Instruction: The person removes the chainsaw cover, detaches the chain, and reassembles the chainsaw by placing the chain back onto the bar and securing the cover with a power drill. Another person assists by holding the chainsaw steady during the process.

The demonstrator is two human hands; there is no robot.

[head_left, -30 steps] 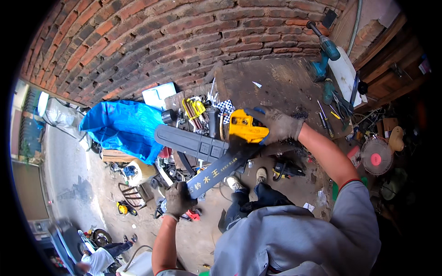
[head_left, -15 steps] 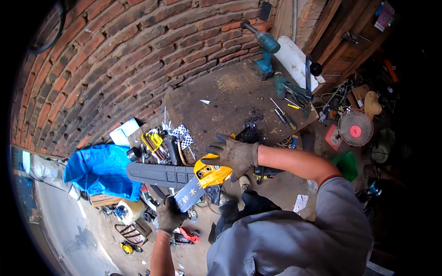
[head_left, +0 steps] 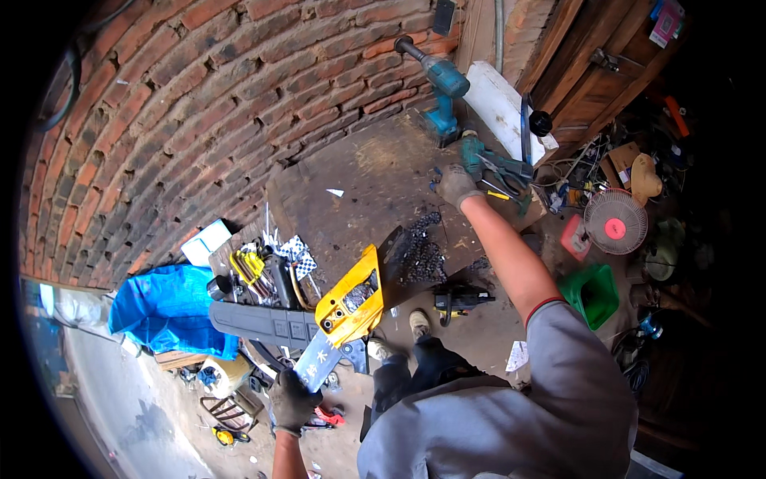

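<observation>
Head view, looking straight down. The left hand (head_left: pixel 292 401), in a dark glove, has its fingers wrapped tight around the near end of a chainsaw guide bar (head_left: pixel 317 361), a flat grey blade with markings on it. Up from that grip the bar runs into the yellow chainsaw body (head_left: pixel 349 302), which sits tilted just beyond the fist, its far end resting at the near edge of the dark workbench (head_left: pixel 359 180). Just left of the yellow body, a second, dark grey guide bar (head_left: pixel 255 323) lies flat among a heap of tools, with a bunch of yellow-handled keys (head_left: pixel 249 265) above it and a blue tarp (head_left: pixel 167 307) further left.

The right hand (head_left: pixel 456 185), in a pale glove, is stretched out far across the bench, well apart from the saw. Its fingers curl down over small tools at the bench's far right corner; whether they pinch anything I cannot tell. Just beyond that hand lie teal-handled pliers (head_left: pixel 499 166), and further back a teal cordless drill (head_left: pixel 440 100) stands against the brick wall (head_left: pixel 183 120). Between the two hands, a scatter of dark chips (head_left: pixel 420 255) covers the bench top. Below the right forearm a small black engine part (head_left: pixel 461 299) sits on the ground, with a green funnel (head_left: pixel 592 294) and a small fan (head_left: pixel 615 222) off to the right.
</observation>
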